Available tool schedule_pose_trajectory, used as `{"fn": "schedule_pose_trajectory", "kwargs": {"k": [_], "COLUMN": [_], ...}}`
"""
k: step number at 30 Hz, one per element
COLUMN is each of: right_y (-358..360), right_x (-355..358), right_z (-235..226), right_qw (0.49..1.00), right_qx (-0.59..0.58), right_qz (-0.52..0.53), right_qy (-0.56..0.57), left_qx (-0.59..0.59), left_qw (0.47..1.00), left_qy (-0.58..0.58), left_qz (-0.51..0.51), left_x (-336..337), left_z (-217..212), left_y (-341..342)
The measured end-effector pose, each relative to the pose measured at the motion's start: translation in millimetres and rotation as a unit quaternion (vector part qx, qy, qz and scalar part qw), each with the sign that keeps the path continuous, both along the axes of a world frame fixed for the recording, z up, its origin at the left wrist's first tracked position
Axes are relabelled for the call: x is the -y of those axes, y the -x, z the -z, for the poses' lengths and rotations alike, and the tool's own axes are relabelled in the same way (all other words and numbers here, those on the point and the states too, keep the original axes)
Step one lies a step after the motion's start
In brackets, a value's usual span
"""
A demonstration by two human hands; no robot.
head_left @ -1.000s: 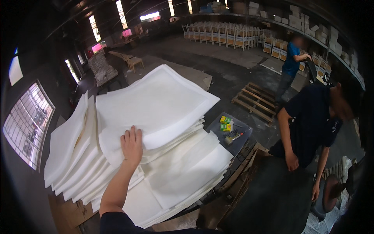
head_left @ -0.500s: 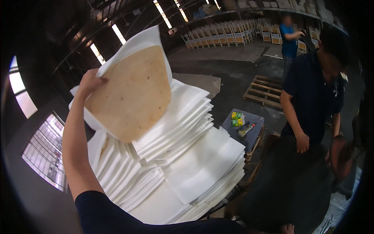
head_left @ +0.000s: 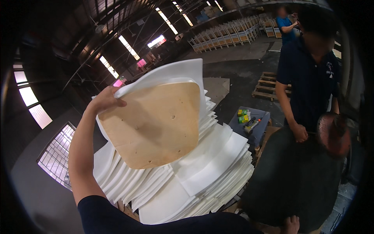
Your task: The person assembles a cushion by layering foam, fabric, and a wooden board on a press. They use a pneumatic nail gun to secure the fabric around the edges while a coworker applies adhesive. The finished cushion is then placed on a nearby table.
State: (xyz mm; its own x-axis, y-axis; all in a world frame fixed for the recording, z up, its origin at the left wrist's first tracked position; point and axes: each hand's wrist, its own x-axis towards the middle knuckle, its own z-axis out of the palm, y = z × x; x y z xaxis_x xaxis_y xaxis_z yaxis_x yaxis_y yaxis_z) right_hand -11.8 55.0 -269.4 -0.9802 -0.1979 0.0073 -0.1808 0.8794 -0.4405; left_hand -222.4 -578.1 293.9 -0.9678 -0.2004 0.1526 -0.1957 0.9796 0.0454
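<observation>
My left hand (head_left: 107, 99), raised at the left, is closed on the upper left edge of a plywood chair seat panel (head_left: 159, 124) backed with white foam (head_left: 171, 72). The panel is tilted, its bare wooden face with small holes toward me. Under and behind it are stacks of white foam-covered panels (head_left: 210, 156). My right hand (head_left: 290, 225) shows only partly at the lower edge; its fingers lie on the near edge of a large dark board with rounded corners (head_left: 292, 179). The rest of that hand is cut off.
Across the dark board stands a co-worker (head_left: 307, 78), one hand (head_left: 299, 132) at its far edge, beside a reddish round machine part (head_left: 333, 134). Small green-yellow boxes (head_left: 243, 116) and tools lie on a grey-topped stand (head_left: 255, 132). Farther back are a wooden pallet (head_left: 269, 85), stacked chairs (head_left: 226, 35) and another person (head_left: 286, 27).
The panel in my left hand has moved right and down in the view, tilting more toward me. More of my right hand shows. My view has shifted, and the co-worker appears more upright.
</observation>
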Motion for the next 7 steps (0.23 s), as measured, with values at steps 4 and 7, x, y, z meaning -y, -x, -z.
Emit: {"fn": "schedule_pose_trajectory", "kwargs": {"k": [4,7], "right_y": [10,45], "right_x": [-1,32], "right_z": [15,33], "right_qw": [0.999,0.989], "right_qx": [-0.021,0.071], "right_qz": [-0.032,-0.056], "right_qy": [0.019,0.113], "left_qx": [0.010,-0.018], "left_qw": [1.000,0.997], "left_qy": [0.020,0.069], "left_qz": [-0.009,0.016], "left_x": [-24,-39], "left_z": [4,23], "left_y": [-19,-12]}}
